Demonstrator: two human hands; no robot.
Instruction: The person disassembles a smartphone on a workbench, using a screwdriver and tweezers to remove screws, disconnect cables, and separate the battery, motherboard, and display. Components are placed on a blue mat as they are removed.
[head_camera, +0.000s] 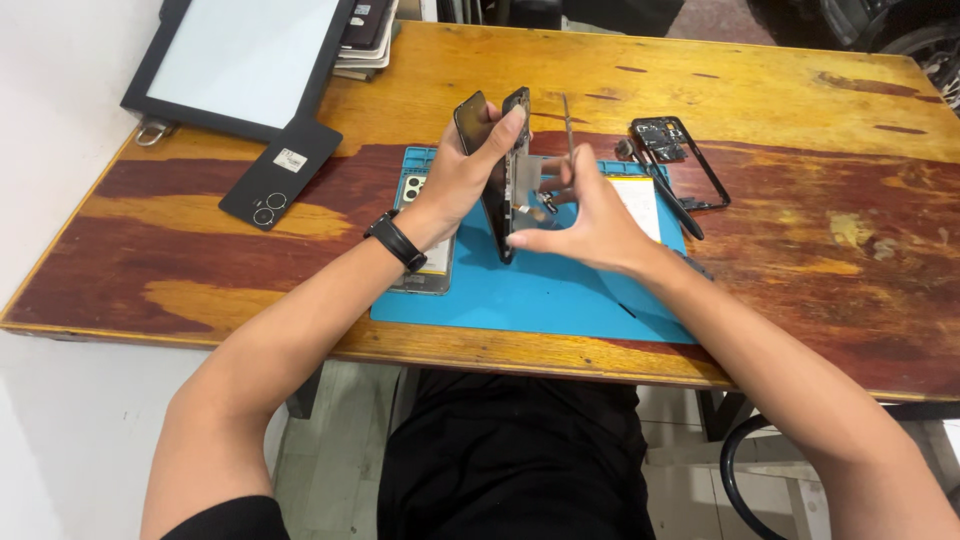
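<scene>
Wooden table (780, 90): carries everything. Blue work mat (560, 295): at the near edge, centre. White-screened tablet (240, 60): far left corner. Opened phone (505, 170): stood on edge above the mat; your left hand (455, 185) clasps it, fingers closed round its top. Your right hand (590, 220): pinching thin tweezers (567, 130) against the phone's inside. Black back cover (282, 172): left of the mat.

I get one view only: head cam, looking steeply down and forward over the wooden surface (760, 90); close range, both forearms fill lower frame; far edge just visible.
</scene>
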